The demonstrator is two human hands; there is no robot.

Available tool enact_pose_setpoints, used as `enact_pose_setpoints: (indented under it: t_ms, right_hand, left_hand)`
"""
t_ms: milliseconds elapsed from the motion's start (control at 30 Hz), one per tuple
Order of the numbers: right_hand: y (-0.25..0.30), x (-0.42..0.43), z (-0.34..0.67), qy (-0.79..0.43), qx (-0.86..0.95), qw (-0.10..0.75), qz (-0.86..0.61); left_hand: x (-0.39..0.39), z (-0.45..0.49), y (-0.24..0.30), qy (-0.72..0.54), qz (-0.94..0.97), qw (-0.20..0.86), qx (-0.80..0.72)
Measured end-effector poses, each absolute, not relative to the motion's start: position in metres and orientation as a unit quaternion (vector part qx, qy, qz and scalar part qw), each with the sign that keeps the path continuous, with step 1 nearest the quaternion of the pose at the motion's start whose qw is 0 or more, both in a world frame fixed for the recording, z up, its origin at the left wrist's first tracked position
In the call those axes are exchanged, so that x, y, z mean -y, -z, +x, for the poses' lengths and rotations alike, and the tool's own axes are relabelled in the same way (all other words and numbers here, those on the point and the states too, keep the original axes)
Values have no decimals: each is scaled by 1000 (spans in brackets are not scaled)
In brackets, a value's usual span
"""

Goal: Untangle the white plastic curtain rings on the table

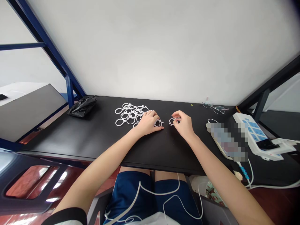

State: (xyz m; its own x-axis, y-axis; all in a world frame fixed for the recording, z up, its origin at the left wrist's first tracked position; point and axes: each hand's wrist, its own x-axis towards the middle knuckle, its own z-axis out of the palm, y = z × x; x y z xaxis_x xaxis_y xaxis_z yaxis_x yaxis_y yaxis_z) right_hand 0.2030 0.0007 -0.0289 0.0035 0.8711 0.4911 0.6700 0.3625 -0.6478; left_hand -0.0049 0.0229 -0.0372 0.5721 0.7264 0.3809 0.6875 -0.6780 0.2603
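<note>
A pile of several white plastic rings (pixel 129 114) lies on the black table (pixel 98 137), toward its far side. My left hand (pixel 148 122) rests at the pile's right edge with its fingers curled over a white ring (pixel 158 123). My right hand (pixel 183 123) is a little to the right, pinching another small white ring (pixel 172 121) between thumb and fingertips, just above the table top.
A crumpled black plastic bag (pixel 82 106) sits at the far left of the table. Eyeglasses (pixel 215 108) lie at the far right, near a white power strip (pixel 256 136) and a blurred device (pixel 228 140). White cables (pixel 159 193) hang over my lap.
</note>
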Motion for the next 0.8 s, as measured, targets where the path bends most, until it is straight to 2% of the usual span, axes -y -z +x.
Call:
enact_pose_setpoints:
  t_ms: [133, 200, 267, 367, 433, 633, 800]
  right_hand:
    - [23, 4, 199, -86, 671, 530, -511]
    - [18, 6, 196, -142, 639, 581, -483]
    - [13, 8, 193, -265, 597, 610, -449]
    - [8, 8, 192, -453, 540, 579, -411]
    - [8, 7, 192, -519, 510, 560, -396]
    - [17, 4, 190, -595, 444, 565, -359]
    - [18, 3, 188, -588, 438, 566, -377]
  left_hand:
    - [-21, -4, 35, -225, 884, 44, -407]
    - [-19, -4, 33, -237, 880, 42, -409]
    - [-17, -2, 31, -266, 877, 42, -398]
    - [-14, 0, 28, -318, 883, 40, -344]
    - [-12, 2, 27, -338, 889, 39, -306]
    - [-10, 6, 26, -354, 890, 26, -285]
    - [-10, 5, 24, -368, 884, 12, -289]
